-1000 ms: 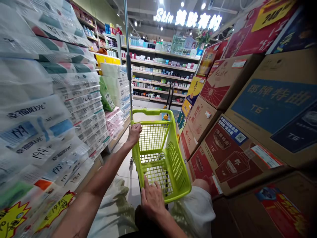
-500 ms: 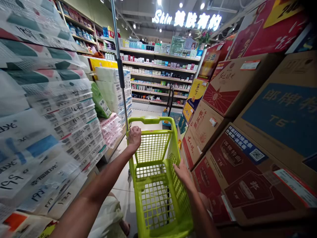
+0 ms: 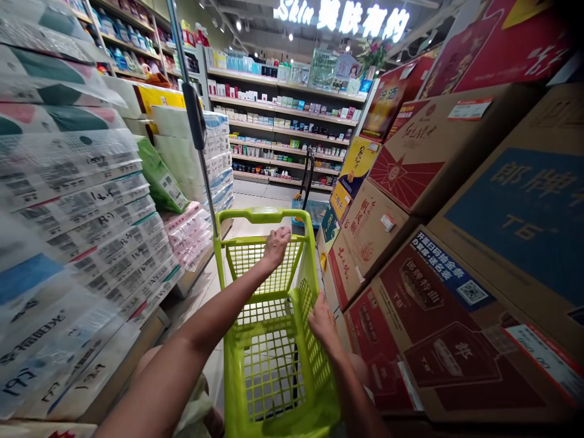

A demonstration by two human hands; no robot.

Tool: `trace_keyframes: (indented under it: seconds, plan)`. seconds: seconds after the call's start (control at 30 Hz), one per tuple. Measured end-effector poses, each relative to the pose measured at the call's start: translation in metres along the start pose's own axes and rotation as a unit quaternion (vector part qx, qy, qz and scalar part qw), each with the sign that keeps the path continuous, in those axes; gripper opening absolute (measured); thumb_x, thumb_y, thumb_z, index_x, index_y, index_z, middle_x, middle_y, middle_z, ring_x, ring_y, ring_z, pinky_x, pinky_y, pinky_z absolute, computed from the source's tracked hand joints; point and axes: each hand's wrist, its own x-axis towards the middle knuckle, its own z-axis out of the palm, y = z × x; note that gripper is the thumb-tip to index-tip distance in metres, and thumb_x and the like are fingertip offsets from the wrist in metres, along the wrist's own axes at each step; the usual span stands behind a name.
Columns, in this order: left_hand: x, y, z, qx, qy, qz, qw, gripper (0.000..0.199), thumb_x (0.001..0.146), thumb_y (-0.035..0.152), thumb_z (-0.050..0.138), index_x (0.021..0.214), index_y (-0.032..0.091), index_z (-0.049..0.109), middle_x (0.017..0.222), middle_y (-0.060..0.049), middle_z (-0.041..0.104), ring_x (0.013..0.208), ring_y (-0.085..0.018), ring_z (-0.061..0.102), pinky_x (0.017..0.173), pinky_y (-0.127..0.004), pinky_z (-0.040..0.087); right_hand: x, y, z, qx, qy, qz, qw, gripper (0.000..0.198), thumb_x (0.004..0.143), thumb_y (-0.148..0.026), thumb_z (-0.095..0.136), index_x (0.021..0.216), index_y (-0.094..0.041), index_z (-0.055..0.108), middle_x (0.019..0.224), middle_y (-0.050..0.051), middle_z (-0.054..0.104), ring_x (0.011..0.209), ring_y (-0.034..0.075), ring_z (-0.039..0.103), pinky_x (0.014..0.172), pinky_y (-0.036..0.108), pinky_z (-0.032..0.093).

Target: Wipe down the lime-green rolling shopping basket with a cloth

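A lime-green plastic shopping cart [image 3: 274, 328] with a lattice basket stands in front of me, and its basket holds nothing I can see. My left hand [image 3: 277, 245] is curled into a fist over the basket's far lattice panel, apart from the pole; nothing shows sticking out of it. Low on the right side, my right hand [image 3: 323, 317] grips the basket's rim, thumb inward, with its fingers partly hidden. A thin metal pole [image 3: 207, 182] with a dark grip rises from the cart's far left corner. The cart's arched handle bar [image 3: 264, 215] lies beyond my left hand.
Stacked tissue packs [image 3: 91, 201] line the left side. Cardboard liquor cartons [image 3: 438, 328] are piled close on the right. Ahead, a blue platform trolley [image 3: 314, 213] with a black handle stands before shelves of small boxes [image 3: 283, 121]. Light floor tiles [image 3: 255, 190] run between.
My left hand has left the cart's far left corner by the pole and moved right over the basket. My right hand stays on the rim. The view has shifted slightly forward.
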Motion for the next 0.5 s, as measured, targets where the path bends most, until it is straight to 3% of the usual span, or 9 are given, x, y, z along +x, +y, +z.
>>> trace_keyframes:
  seconds: [0.13,0.2,0.33,0.43,0.5]
  plan:
    - [0.003,-0.064,-0.017,0.065,0.039,-0.128,0.989,0.028,0.090,0.008,0.054,0.109,0.017,0.071,0.108,-0.020,0.066,0.103,-0.038,0.055,0.082,-0.055,0.051,-0.003,-0.005,0.001,-0.020,0.017,-0.014,1.000,0.075,0.086,-0.002,0.039,0.161,-0.001,0.027,0.155,0.026,0.051,0.118,0.026,0.070,0.094,0.031,0.054]
    - [0.008,-0.074,-0.013,0.068,0.052,-0.143,0.986,0.024,0.092,0.013,0.054,0.108,0.019,0.071,0.104,-0.018,0.067,0.101,-0.036,0.055,0.082,-0.055,0.052,-0.003,-0.009,0.001,-0.018,0.023,-0.020,0.999,0.076,0.084,-0.001,0.039,0.160,0.000,0.027,0.154,0.026,0.052,0.117,0.026,0.070,0.094,0.032,0.054]
    - [0.024,-0.032,0.024,-0.011,0.065,-0.031,0.997,0.038,0.098,0.010,0.042,0.120,0.024,0.068,0.111,-0.014,0.068,0.098,-0.029,0.058,0.083,-0.050,0.054,-0.003,-0.013,-0.001,-0.013,0.022,-0.018,1.000,0.074,0.085,0.000,0.038,0.158,0.001,0.029,0.154,0.028,0.051,0.120,0.027,0.070,0.097,0.032,0.054]
    - [0.029,0.004,0.053,-0.003,0.091,0.109,0.990,0.048,0.097,0.005,0.039,0.134,0.024,0.063,0.130,-0.014,0.063,0.118,-0.031,0.055,0.096,-0.051,0.052,-0.004,-0.013,-0.004,-0.012,0.017,-0.011,1.000,0.075,0.084,0.000,0.039,0.159,0.000,0.027,0.153,0.027,0.053,0.122,0.027,0.069,0.096,0.030,0.053]
    - [0.022,0.008,0.065,0.039,0.096,0.188,0.977,0.052,0.097,0.004,0.040,0.142,0.022,0.057,0.140,-0.014,0.058,0.130,-0.031,0.049,0.105,-0.051,0.048,-0.005,-0.012,-0.006,-0.012,0.011,-0.011,1.000,0.077,0.084,-0.001,0.040,0.160,-0.001,0.026,0.151,0.026,0.055,0.121,0.026,0.070,0.094,0.030,0.053]
